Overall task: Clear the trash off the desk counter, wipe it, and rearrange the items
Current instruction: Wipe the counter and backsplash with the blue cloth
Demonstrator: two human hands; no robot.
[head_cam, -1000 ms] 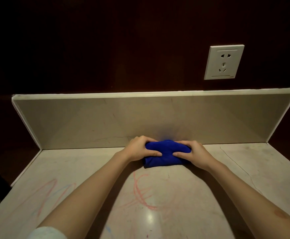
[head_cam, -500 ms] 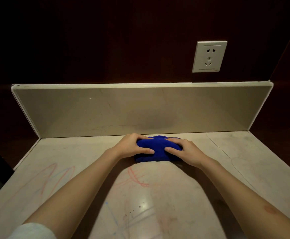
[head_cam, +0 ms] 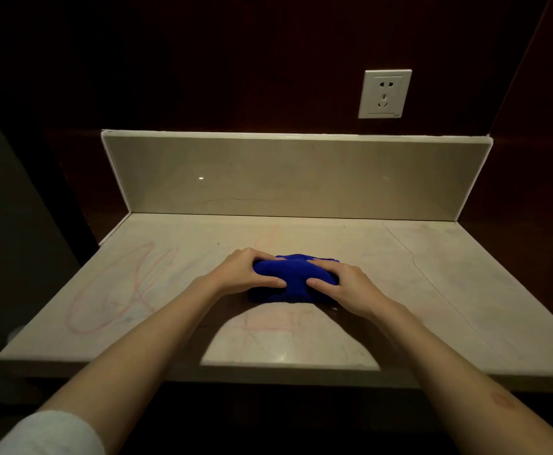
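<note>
A bunched blue cloth [head_cam: 293,280] lies on the pale stone counter [head_cam: 432,284], near its middle. My left hand [head_cam: 245,272] presses on the cloth's left side and my right hand [head_cam: 344,287] on its right side, fingers curled over the fabric. Red and blue crayon-like scribbles [head_cam: 117,290] mark the counter's left part, and fainter red lines [head_cam: 278,320] show just in front of the cloth.
A beige backsplash [head_cam: 295,178] closes the back of the counter, with a short raised lip on the left. A white wall socket [head_cam: 385,93] sits on the dark wall above right. A thin crack [head_cam: 413,257] runs across the counter's right side. The front edge [head_cam: 268,372] is near.
Both hands have pulled the cloth back from the backsplash toward the front of the counter. The red marks that lay in front of it look fainter.
</note>
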